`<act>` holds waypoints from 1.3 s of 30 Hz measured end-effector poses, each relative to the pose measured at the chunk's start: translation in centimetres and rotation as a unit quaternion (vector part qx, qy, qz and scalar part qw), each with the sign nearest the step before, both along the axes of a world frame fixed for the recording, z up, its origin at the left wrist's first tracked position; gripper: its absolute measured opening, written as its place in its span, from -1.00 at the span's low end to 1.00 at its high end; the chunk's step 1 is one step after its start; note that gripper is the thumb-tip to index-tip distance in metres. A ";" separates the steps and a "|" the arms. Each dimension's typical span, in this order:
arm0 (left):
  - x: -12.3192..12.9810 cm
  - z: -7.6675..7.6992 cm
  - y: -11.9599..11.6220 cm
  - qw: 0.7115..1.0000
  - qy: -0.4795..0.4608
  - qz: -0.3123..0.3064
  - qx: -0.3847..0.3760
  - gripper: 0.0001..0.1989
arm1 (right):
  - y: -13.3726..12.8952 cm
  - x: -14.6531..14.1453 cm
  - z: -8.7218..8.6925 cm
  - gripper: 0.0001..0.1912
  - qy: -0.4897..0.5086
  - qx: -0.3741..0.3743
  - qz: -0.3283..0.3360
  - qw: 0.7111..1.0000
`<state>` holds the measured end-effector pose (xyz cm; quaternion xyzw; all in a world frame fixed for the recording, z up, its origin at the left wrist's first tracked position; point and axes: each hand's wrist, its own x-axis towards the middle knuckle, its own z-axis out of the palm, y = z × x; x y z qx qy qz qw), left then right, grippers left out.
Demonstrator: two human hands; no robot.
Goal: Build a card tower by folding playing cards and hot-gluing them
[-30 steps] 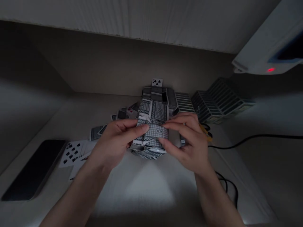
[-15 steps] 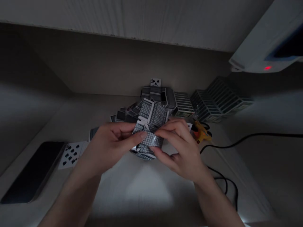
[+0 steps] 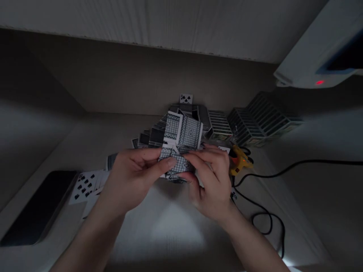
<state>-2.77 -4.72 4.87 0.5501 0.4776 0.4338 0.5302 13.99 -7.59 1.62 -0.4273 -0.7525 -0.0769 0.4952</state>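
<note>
Since the earlier frame, the folded-card piece has moved a little away from the wearer, and the right hand has shifted left, uncovering more of the black cable. The piece is held above the middle of the tabletop. The left hand pinches its left side, thumb on top; the right hand pinches its near right part between thumb and fingers. Behind it lies a dark card structure, with an eight of clubs upright at its back; its "8" can be read. Ribbed card stacks stand to the right, near a yellow tool with a small orange light. At left, an eight of spades, also marked "8", lies beside a black phone-like slab. A red light glows on the white device at upper right.
</note>
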 end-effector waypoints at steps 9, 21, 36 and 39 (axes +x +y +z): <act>0.1 -0.2 1.0 0.998 -0.053 -0.017 -0.030 -0.85 | 0.5 0.1 0.2 -0.71 0.057 -0.063 0.024 0.996; -0.4 -0.6 1.9 0.996 -0.055 -0.043 -0.049 -0.88 | 1.0 1.3 0.6 -0.67 -0.003 -0.085 0.038 0.996; -0.9 -0.2 2.8 0.992 -0.078 -0.004 -0.096 -0.78 | 2.4 10.5 1.9 -0.61 0.050 -0.369 -0.359 0.856; -0.8 0.2 2.9 0.990 -0.102 0.027 -0.097 -0.80 | 1.9 12.8 0.6 -0.57 -0.004 -0.426 -0.373 0.824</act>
